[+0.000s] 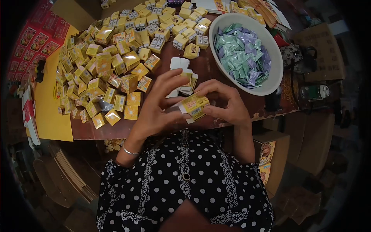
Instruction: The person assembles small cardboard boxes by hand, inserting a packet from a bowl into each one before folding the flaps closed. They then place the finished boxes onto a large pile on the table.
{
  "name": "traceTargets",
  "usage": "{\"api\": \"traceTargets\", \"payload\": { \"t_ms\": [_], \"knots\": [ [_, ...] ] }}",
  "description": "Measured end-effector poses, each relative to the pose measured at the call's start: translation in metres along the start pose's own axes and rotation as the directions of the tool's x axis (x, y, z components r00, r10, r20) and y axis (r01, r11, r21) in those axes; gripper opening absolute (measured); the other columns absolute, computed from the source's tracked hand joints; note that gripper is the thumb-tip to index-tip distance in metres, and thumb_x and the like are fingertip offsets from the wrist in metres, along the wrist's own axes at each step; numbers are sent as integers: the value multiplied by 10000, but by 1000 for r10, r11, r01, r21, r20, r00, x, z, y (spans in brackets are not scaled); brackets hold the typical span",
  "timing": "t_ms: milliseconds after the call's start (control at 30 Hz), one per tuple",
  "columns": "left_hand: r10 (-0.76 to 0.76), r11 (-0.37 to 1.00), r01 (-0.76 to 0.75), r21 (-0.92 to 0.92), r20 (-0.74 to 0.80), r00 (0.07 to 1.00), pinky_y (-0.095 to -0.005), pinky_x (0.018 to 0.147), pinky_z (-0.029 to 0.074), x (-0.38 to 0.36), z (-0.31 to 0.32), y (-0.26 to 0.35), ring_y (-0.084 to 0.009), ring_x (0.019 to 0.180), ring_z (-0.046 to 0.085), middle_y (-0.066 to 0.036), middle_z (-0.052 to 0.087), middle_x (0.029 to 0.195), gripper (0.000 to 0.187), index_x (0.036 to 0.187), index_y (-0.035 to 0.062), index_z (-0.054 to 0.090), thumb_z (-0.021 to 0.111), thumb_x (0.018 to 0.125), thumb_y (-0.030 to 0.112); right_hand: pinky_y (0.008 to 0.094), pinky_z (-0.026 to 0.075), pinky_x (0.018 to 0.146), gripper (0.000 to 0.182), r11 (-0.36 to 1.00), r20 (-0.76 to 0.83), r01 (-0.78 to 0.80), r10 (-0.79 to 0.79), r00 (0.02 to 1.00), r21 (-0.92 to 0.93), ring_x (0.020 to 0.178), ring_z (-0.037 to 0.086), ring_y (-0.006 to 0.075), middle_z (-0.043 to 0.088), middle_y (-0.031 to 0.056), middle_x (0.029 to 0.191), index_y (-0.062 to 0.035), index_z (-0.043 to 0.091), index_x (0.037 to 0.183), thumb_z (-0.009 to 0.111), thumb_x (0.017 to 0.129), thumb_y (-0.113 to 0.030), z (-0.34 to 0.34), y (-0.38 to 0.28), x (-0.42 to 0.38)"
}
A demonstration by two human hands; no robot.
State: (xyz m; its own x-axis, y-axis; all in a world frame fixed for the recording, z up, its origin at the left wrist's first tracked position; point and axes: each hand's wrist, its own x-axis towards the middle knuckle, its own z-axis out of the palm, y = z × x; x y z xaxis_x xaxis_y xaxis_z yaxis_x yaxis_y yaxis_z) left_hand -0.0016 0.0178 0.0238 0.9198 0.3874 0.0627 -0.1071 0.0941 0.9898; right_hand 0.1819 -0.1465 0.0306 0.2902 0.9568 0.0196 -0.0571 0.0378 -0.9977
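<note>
A small yellow carton (196, 108) with a barcode and red print is held just above the table's front edge. My left hand (156, 105) grips its left end, where a white flap shows, with thumb and fingers. At the other end my right hand (228, 101) pinches it between thumb and fingers. Whether anything is inside the carton cannot be seen. Just beyond my hands lies a small stack of flat white-and-yellow carton blanks (181, 64), partly covered by my left fingers.
Many closed yellow cartons (103, 63) are heaped on the left of the table. Behind them lie many yellow-and-white small pieces (158, 43). A white basin (276, 73) full of green and purple sachets (241, 54) stands at the right, near rubber bands (286, 91) and a jar (315, 92).
</note>
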Motion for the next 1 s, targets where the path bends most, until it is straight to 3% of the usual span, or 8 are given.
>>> {"api": "traceTargets", "payload": {
  "t_ms": [167,267,333,433,567,667,833,1000],
  "knots": [
    [15,909,-80,-408,-159,987,-404,1072,500,4,15,-25,-264,1324,520,-145,487,1450,967,1519,0,292,882,754,59,317,468,1016,314,927,-345,244,-138,928,286,1139,592,162,596,75,1209,-27,606,1060,792,810,-61,21,24,6],
    [-139,937,60,-343,-209,968,-376,1060,501,7,13,-31,-213,1237,581,-119,591,1344,740,1442,-26,422,823,823,33,277,477,952,235,979,-183,102,-134,974,-175,1098,588,128,599,77,1226,-31,611,1016,777,849,-40,18,18,5],
    [-47,917,-32,-398,-189,981,-353,1045,503,7,7,-33,-195,1215,598,-100,633,1283,629,1402,-31,475,778,851,-1,271,522,795,236,956,-387,-5,-114,915,-292,952,664,139,705,61,1039,-32,662,1038,786,839,-57,-16,-7,5],
    [-100,954,59,-294,-128,987,-347,1036,508,2,-3,-27,-194,1236,584,-100,617,1302,629,1414,-27,463,757,858,-31,279,521,733,198,647,-654,-402,-203,729,-648,840,690,134,726,83,886,-26,692,1039,760,861,-77,-98,-21,0],
    [-97,978,81,-195,-76,992,-355,1030,524,1,-4,-36,-194,1248,575,-99,594,1329,627,1421,-21,458,738,861,-55,292,520,746,159,79,-518,-512,-115,848,-855,817,668,132,712,84,853,-4,685,993,742,850,-45,-154,1,-9],
    [-147,969,120,-218,-111,983,-356,1021,539,1,1,-33,-194,1257,568,-97,573,1348,624,1413,-9,465,729,852,-82,288,502,694,159,154,-522,-522,44,852,-839,746,638,123,689,83,794,9,681,968,743,827,-29,-158,2,-5],
    [-103,984,81,-156,-138,985,-346,999,559,5,3,-31,-196,1229,588,-89,587,1301,615,1379,13,494,737,826,-105,252,477,664,104,771,-549,-318,-48,835,-552,716,589,75,668,21,789,13,690,952,736,867,-27,-123,-29,-10],
    [-157,987,154,-53,-56,986,-342,1003,556,8,18,-28,-194,1220,603,-90,590,1300,602,1370,27,524,759,825,-72,296,499,668,75,861,-396,-47,-185,899,-507,773,641,104,689,40,824,6,698,943,725,873,11,-30,-57,2]
  ]
}}
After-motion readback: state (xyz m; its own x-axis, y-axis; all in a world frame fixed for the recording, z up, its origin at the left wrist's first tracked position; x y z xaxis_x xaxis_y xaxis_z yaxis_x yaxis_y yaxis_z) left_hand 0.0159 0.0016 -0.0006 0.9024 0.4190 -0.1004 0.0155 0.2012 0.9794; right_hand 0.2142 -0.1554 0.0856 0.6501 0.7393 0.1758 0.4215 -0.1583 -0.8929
